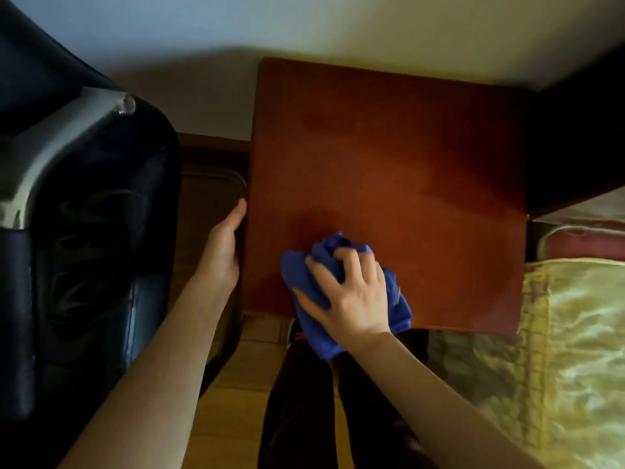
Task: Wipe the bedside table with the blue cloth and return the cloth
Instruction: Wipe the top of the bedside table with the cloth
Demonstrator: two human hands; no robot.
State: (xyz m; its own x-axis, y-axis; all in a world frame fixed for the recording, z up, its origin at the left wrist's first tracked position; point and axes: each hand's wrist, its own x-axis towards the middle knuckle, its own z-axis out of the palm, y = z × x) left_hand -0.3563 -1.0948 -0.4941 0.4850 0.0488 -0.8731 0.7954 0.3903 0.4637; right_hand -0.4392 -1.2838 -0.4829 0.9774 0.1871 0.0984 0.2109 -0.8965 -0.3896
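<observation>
The bedside table [406,157] has a bare reddish-brown wooden top and fills the middle of the view. A crumpled blue cloth [297,275] lies on its near left part and hangs over the front edge. My right hand [351,292] presses down on the cloth with fingers spread and dug into its folds. My left hand [223,245] rests flat against the table's left side edge, fingers pointing away from me, holding nothing.
A black leather chair [94,231] with a silver armrest stands close on the left. A bed with a shiny yellow cover [575,333] borders the table on the right. A pale wall [372,25] is behind. My dark trouser legs [304,418] stand over a wooden floor.
</observation>
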